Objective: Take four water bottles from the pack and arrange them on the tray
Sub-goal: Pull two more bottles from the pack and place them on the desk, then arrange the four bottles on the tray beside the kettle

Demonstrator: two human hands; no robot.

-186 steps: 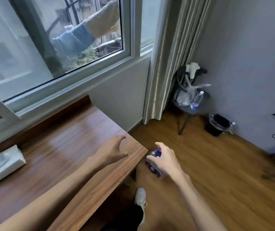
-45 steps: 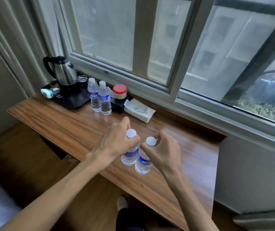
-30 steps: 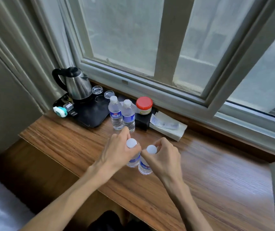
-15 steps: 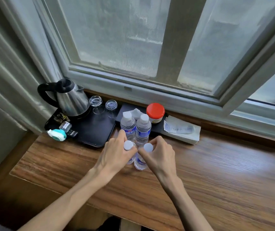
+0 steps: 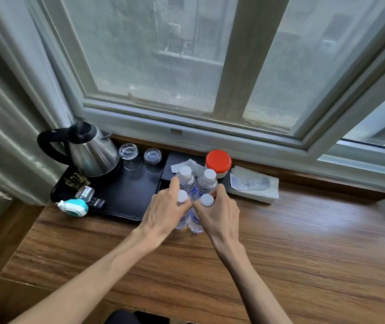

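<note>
Two clear water bottles with white caps and blue labels stand upright side by side on the wooden table. My left hand (image 5: 165, 210) grips the left bottle (image 5: 182, 197) near its neck. My right hand (image 5: 219, 212) grips the right bottle (image 5: 206, 199) the same way. Directly behind them stand two more water bottles, one on the left (image 5: 185, 175) and one on the right (image 5: 208, 180), close to the held pair. The black tray (image 5: 126, 195) lies just left of all the bottles. The pack is out of view.
On the tray stand a steel kettle (image 5: 91, 153), two upturned glasses (image 5: 140, 155) and small items. A red-lidded jar (image 5: 218, 161) sits on a small black box behind the bottles. A tissue packet (image 5: 254, 184) lies to the right. The window sill runs along the back.
Both hands carried the two bottles forward across the table and now hold them right in front of the two standing bottles. The view has drawn closer to the tray.
</note>
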